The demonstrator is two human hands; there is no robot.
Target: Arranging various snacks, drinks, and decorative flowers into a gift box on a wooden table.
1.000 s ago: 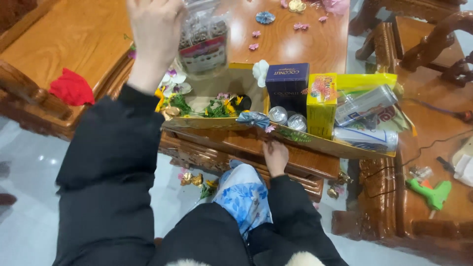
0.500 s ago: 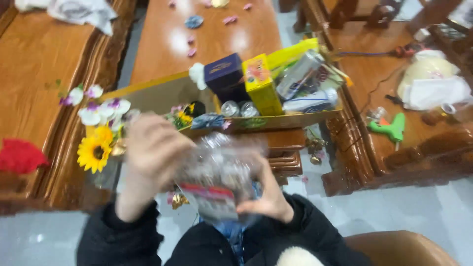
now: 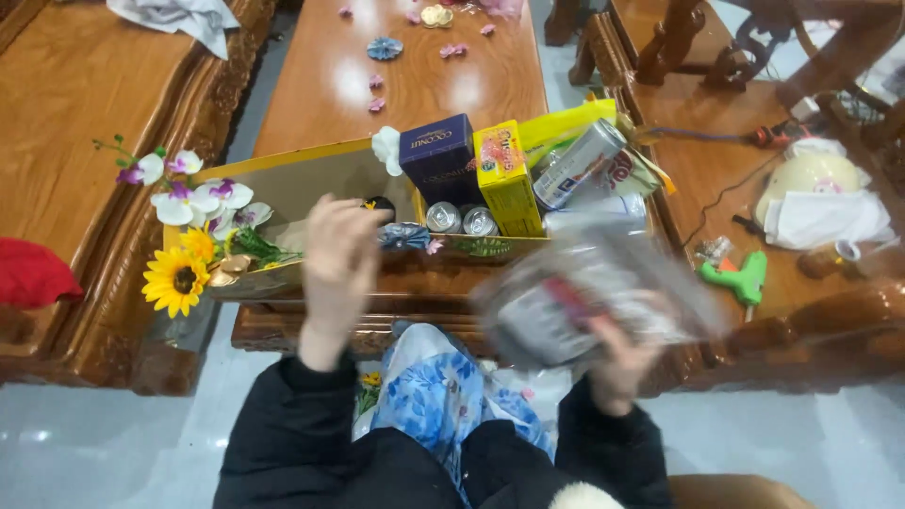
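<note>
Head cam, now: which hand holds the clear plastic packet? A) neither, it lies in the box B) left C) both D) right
D: the right hand grips the blurred clear plastic packet from below, while the left hand is raised apart from it, open and empty, in front of the cardboard box.

yellow sunflower (image 3: 175,280); navy box (image 3: 438,157); green glue gun (image 3: 740,279); red cloth (image 3: 33,273).

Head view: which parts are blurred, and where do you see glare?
Head view: the clear packet in the right hand is smeared by motion blur, the left hand is slightly soft, the yellow box and sunflower are sharp, and pale glare patches sit on the polished wooden table.
</note>
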